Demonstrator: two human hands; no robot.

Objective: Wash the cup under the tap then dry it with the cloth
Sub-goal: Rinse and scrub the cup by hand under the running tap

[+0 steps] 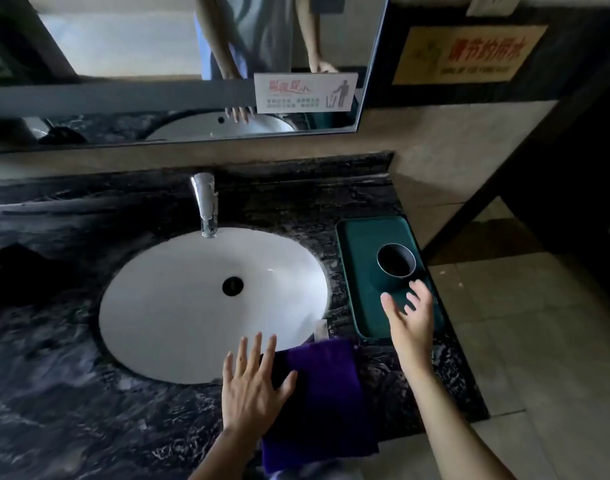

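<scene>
A dark green cup with a pale rim stands upright on a green tray at the right of the sink. My right hand hovers just in front of the cup, fingers spread, holding nothing. A purple cloth lies on the counter at the sink's front right edge. My left hand is open with fingers apart over the cloth's left edge and the basin rim. A chrome tap stands behind the white basin; no water runs.
The counter is dark marbled stone, ending at the right just past the tray, with tiled floor beyond. A mirror and wall signs hang behind. A small white tag lies by the basin rim.
</scene>
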